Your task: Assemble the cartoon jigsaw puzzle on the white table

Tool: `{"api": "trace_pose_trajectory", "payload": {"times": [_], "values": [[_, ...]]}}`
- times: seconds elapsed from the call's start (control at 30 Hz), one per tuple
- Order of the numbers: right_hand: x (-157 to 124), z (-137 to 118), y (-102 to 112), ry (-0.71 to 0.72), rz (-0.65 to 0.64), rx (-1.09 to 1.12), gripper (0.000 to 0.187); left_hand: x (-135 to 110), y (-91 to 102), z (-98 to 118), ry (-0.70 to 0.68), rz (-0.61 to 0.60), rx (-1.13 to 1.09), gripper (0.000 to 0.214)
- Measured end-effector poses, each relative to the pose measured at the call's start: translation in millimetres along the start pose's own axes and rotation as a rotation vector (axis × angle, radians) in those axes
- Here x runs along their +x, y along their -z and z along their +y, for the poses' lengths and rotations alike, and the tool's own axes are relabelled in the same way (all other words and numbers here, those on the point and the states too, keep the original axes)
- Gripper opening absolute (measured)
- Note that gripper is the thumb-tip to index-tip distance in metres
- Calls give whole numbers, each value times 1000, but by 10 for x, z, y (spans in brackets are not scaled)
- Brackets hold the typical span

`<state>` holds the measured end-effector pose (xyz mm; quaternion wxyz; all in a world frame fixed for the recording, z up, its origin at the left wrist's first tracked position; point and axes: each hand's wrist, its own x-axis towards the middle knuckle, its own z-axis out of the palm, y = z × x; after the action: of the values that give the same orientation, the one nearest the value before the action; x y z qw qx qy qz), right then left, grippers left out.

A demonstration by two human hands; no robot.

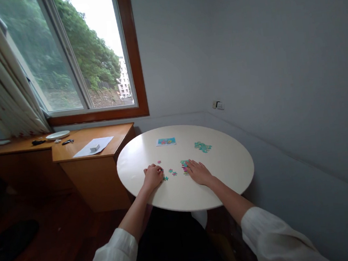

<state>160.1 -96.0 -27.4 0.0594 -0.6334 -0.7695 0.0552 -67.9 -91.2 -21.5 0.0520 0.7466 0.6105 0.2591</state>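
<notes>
My left hand (153,176) rests on the round white table with its fingers curled together around a small puzzle piece (162,171), mostly hidden by the fingertips. My right hand (199,172) lies open, fingers stretched, partly over a joined patch of colourful puzzle pieces (184,167). Between the hands lie a few loose flower-shaped pieces (174,173), and a pink piece (159,162) sits just beyond the left hand. A green piece (166,178) is close to the left fingers. Farther back is a pile of green puzzle pieces (203,147).
A picture card (165,142) lies toward the far side of the round table (138,151). To the left, a wooden desk (121,136) holds a paper sheet (104,142), a small white box (94,148) and a white plate (58,135). Walls stand behind and right.
</notes>
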Motion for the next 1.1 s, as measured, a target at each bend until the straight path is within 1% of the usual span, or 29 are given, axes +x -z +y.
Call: {"api": "trace_pose_trajectory", "payload": {"times": [0.2, 0.37, 0.57, 1.0, 1.1], "values": [[-80, -6, 14, -4, 20, -4, 52, 15, 12, -2, 8, -25, -5, 22], [-81, -13, 20, -10, 16, 8, 52, 30, -8, -26, 26, -11, -8, 22], [-94, -16, 27, -19, 13, -6, 52, 30, 2, -11, 50, -23, -3, 20], [-86, -7, 18, -23, 23, 18, 51, 44, -24, -36, 34, -22, -10, 17], [-89, -6, 18, -21, 26, 17, 51, 36, -5, -21, 52, -10, -39, 17]]}}
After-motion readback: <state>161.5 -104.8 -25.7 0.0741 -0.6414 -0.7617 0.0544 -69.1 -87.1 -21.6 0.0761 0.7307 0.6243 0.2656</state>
